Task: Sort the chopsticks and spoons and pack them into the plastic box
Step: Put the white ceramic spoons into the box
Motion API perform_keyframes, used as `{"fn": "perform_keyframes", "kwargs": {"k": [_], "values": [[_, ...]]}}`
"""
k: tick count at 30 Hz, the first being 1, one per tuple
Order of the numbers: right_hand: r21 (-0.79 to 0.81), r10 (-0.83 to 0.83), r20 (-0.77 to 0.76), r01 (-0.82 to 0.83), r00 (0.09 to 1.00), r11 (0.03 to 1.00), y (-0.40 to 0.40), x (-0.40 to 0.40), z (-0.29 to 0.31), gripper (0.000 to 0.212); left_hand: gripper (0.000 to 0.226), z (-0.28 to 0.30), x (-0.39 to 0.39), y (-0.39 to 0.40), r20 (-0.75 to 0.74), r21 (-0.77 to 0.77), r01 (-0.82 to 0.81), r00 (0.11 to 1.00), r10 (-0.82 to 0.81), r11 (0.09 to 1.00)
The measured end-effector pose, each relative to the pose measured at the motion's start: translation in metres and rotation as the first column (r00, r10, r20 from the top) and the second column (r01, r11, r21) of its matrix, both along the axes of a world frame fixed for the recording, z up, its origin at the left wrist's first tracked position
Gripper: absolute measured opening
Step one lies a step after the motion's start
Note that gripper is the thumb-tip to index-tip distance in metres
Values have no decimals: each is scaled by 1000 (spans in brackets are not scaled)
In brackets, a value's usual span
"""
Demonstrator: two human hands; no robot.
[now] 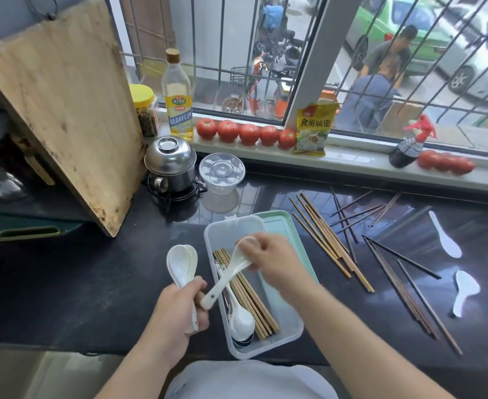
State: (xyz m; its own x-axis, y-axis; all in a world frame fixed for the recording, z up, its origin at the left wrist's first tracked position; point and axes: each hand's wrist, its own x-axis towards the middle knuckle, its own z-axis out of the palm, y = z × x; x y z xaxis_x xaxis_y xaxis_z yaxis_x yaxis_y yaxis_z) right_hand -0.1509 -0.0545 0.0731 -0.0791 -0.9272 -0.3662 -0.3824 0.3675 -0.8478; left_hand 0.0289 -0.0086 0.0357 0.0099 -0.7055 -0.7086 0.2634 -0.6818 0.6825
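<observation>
Plastic box [283, 338] sits on the dark worktop [93, 283], near centre, holding light chopsticks [254, 306] and white spoons [241, 319]. Left hand [179, 309] grips stacked white spoons [182, 264] by their handles. Right hand [274, 259] pinches one spoon [228, 276] by its bowl, above the box. Loose chopsticks [326, 240] and two spoons [447, 237] lie right.

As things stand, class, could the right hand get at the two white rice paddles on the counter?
Probably not straight away: the right hand grips a white spoon. The rice paddles lie uncovered to its right, so the way looks free once it lets go.
</observation>
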Motion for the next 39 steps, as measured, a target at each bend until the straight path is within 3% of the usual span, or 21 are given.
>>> {"fn": "perform_keyframes", "kwargs": {"k": [2, 4, 6, 7, 9, 10, 12, 15, 18, 21, 22, 23, 24, 25, 26, 27, 29, 31, 34, 36, 39], "values": [[-123, 5, -246, -36, 969, 992, -28, -19, 6, 21, 15, -5, 10, 1, 45, 2, 10, 999, -10, 1000], [-206, 64, -539, -205, 840, 957, -56, -28, 12, 24, 16, -8, 19, 5, 60, 12, 14, 998, -15, 1000], [-81, 255, -745, -464, 616, 882, -73, -19, 6, 32, 18, -7, 23, 9, 61, 32, 18, 998, -20, 999], [31, 356, -814, -577, 459, 816, -76, -8, -5, 36, 18, -6, 25, 11, 58, 42, 21, 998, -23, 999], [263, 487, -866, -723, 115, 638, -76, 11, -35, 36, 17, -4, 27, 15, 40, 57, 34, 999, -36, 998], [344, 519, -855, -746, 2, 570, -75, 17, -47, 32, 17, -4, 27, 17, 27, 57, 46, 999, -47, 997], [441, 558, -823, -737, -104, 512, -76, 21, -64, 28, 18, -1, 29, 23, 6, 42, 66, 998, -66, 997], [510, 599, -786, -710, -155, 486, -80, 22, -74, 28, 22, 1, 32, 33, -49, 14, 51, 998, -50, 999], [492, 597, -796, -684, -102, 539, -77, 20, -84, 26, 36, 2, 35, 39, -121, 38, -7, 993, 12, 999], [310, 498, -860, -664, 108, 681, -70, 17, -77, 24, 26, 3, 35, 39, -113, -3, 71, 991, -71, 997], [215, 456, -856, -632, 245, 744, -65, 16, -69, 25, 27, 4, 34, 39, -103, -20, 109, 989, -110, 994], [119, 432, -776, -565, 461, 817, -57, 16, -57, 25, 24, 3, 33, 38, -114, -28, 132, 984, -134, 991], [64, 417, -573, -468, 706, 881, -45, 16, -43, 23, 17, 3, 31, 37, -150, -23, 145, 978, -146, 989], [85, 410, -240, -402, 880, 912, -31, 19, -28, 22, 12, 4, 29, 35, -205, -14, 156, 966, -155, 988], [130, 381, 122, -395, 917, 909, -15, 24, -14, 20, 12, 5, 27, 34, -258, -10, 166, 952, -163, 986], [149, 349, 365, -424, 863, 893, 0, 27, -5, 19, 14, 7, 23, 31, -298, -10, 182, 938, -177, 983], [121, 324, 551, -458, 769, 881, 21, 31, -5, 16, 14, 11, 14, 27, -336, -18, 224, 917, -217, 974], [89, 272, 502, -362, 821, 928, 32, 33, -17, 18, 23, 12, 7, 26, -283, -38, 246, 927, -247, 968], [55, 135, 261, -154, 956, 987, 36, 34, -32, 16, 39, 2, -4, 26, -15, -102, 290, 956, -293, 952], [39, 86, 140, -92, 986, 995, 32, 33, -38, 26, 37, -5, -11, 28, 88, -108, 232, 971, -223, 967], [-96, 44, -96, -53, 994, 994, 8, 21, -37, 21, 31, -11, -13, 29, 202, -98, 112, 975, -91, 989]]}}
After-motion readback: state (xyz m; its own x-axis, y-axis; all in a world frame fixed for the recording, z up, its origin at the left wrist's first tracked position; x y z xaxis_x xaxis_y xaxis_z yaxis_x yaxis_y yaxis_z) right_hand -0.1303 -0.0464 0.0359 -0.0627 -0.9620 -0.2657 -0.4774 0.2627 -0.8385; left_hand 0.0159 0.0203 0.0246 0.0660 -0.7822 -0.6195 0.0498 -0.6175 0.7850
